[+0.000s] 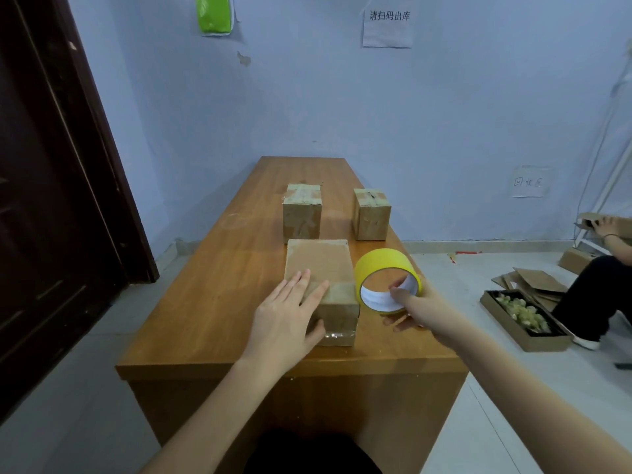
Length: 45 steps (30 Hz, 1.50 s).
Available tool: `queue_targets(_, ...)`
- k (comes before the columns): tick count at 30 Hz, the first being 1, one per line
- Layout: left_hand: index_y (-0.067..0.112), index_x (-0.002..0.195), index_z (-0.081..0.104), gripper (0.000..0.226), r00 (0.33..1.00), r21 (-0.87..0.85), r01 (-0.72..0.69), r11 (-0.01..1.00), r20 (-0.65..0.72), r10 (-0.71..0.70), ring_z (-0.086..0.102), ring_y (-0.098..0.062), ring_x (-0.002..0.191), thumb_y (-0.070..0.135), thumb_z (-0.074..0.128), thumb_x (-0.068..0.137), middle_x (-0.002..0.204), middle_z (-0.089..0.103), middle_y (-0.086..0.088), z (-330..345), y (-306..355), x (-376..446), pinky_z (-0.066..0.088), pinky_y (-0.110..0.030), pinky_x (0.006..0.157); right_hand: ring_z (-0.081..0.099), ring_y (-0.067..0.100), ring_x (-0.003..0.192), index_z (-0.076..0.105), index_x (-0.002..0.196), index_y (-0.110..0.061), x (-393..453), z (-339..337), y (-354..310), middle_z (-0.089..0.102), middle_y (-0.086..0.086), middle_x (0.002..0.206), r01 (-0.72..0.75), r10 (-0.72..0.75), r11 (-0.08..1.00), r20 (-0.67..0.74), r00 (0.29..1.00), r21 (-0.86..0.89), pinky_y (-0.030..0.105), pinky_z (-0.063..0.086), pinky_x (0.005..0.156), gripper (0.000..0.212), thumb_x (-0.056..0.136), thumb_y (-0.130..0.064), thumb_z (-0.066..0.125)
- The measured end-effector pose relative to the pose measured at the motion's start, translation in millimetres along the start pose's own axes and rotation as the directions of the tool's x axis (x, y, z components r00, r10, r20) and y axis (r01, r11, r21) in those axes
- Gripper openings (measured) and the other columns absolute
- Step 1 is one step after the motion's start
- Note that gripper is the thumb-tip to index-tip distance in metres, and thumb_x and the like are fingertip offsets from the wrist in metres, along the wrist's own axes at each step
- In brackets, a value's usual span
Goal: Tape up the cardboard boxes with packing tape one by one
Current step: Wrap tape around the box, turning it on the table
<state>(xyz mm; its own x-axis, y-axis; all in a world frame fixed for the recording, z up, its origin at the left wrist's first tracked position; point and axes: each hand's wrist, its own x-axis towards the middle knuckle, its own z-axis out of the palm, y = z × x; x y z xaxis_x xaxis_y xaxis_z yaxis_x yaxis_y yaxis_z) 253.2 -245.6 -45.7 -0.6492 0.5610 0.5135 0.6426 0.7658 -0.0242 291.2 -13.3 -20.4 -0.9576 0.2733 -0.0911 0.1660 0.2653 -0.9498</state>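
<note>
While the left hand (285,314) lies flat on the nearest cardboard box (321,285), its fingers straight and spread over the box's top and near-left edge, the right hand (408,307) grips the yellow tape roll (384,280) just to the right of that same box — fingers hooked through the roll's white core, thumb under its lower rim. This head view shows the roll standing on edge, its open centre facing the camera, close against the box's right side; whether the two touch cannot be told. A band of tape already crosses the box's near end and runs down its front face. All of this sits near the front edge of a wooden table (212,292). Beyond the nearest box, farther along the table, stand two smaller boxes: a left far box (302,213) directly behind it and a right far box (371,215) behind and to its right, both with tape across their tops. Off to the right of the nearest box, on the floor, a seated person (595,285) holds a piece of cardboard beside flattened cardboard sheets (537,282) and an open tray of pale scraps (523,314).
</note>
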Motion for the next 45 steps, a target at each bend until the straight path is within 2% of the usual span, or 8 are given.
queue_targets(3,0.027,0.142,0.039,0.057,1.000,-0.007,0.001,1.000,-0.003,-0.001,0.034,-0.019,0.137,0.041,0.054,0.089,0.148,0.036,-0.007,-3,0,1,0.024,-0.030,0.111,0.065,0.014,0.046,0.048,0.098,-0.012,2,-9,-9,0.063,0.011,0.073,0.043,-0.043,0.978,0.004,0.999,-0.203,0.028,0.050,0.048,0.013,0.099,-0.024,0.043)
queue_targets(12,0.038,0.147,0.014,0.060,1.000,0.009,0.017,1.000,0.003,-0.017,0.015,-0.010,0.143,0.052,0.037,0.094,0.156,0.017,0.003,3,-3,3,0.008,-0.023,0.111,0.058,0.008,0.040,0.048,0.098,-0.009,-1,-26,10,0.055,0.010,0.080,-0.034,0.025,0.971,-0.038,0.999,-0.236,0.021,0.047,0.039,0.010,0.100,-0.018,0.043)
queue_targets(17,0.037,0.147,0.018,0.060,0.999,-0.002,0.037,0.999,0.026,-0.037,0.015,-0.011,0.143,0.050,0.037,0.093,0.156,0.018,0.003,1,1,4,0.007,-0.023,0.112,0.055,0.014,0.044,0.041,0.090,-0.013,2,-12,23,0.052,0.010,0.078,-0.024,0.018,0.904,-0.019,1.000,-0.427,0.023,0.042,0.036,0.010,0.099,-0.014,0.035)
queue_targets(23,0.023,0.146,0.031,0.062,1.000,0.045,0.002,0.999,0.007,-0.002,0.018,-0.017,0.142,0.050,0.038,0.090,0.153,0.027,-0.003,-7,13,19,0.000,-0.029,0.114,0.050,0.013,0.042,0.038,0.090,-0.012,10,-6,16,0.049,0.009,0.075,-0.022,0.038,0.879,0.025,0.999,-0.476,0.021,0.040,0.035,0.009,0.098,-0.014,0.036)
queue_targets(27,0.012,0.148,0.021,0.058,0.988,-0.018,-0.152,0.988,0.030,0.152,0.016,-0.017,0.143,0.035,0.034,0.097,0.155,0.021,-0.004,6,40,26,-0.001,-0.028,0.114,0.049,0.013,0.044,0.039,0.089,-0.013,6,-5,16,0.049,0.008,0.072,-0.033,0.056,0.866,0.030,0.998,-0.499,0.020,0.039,0.035,0.009,0.098,-0.014,0.036)
queue_targets(33,0.007,0.145,0.030,0.057,0.990,-0.081,-0.137,0.987,0.007,0.138,0.028,-0.021,0.140,-0.001,0.045,0.090,0.151,0.030,-0.008,9,40,25,0.004,-0.029,0.112,0.050,0.012,0.045,0.038,0.086,-0.016,6,-3,15,0.051,0.007,0.072,-0.035,0.061,0.871,0.036,0.997,-0.491,0.020,0.040,0.036,0.013,0.099,-0.015,0.036)
queue_targets(39,0.011,0.150,0.010,0.069,0.995,0.046,0.091,0.995,0.038,-0.092,0.009,-0.016,0.144,0.053,0.023,0.097,0.157,0.010,-0.005,10,23,13,-0.005,-0.025,0.112,0.050,0.012,0.045,0.038,0.087,-0.015,2,-3,15,0.050,0.008,0.075,-0.033,0.059,0.877,0.040,0.997,-0.480,0.020,0.040,0.037,0.012,0.099,-0.014,0.036)
queue_targets(45,0.012,0.150,0.012,0.073,0.996,0.071,0.023,0.997,0.086,-0.029,0.010,-0.018,0.144,0.056,0.031,0.095,0.157,0.014,-0.005,2,22,19,0.001,-0.030,0.115,0.050,0.014,0.049,0.039,0.095,-0.012,0,0,14,0.051,0.009,0.076,-0.033,0.054,0.871,0.030,0.998,-0.491,0.021,0.040,0.038,0.007,0.100,-0.016,0.035)
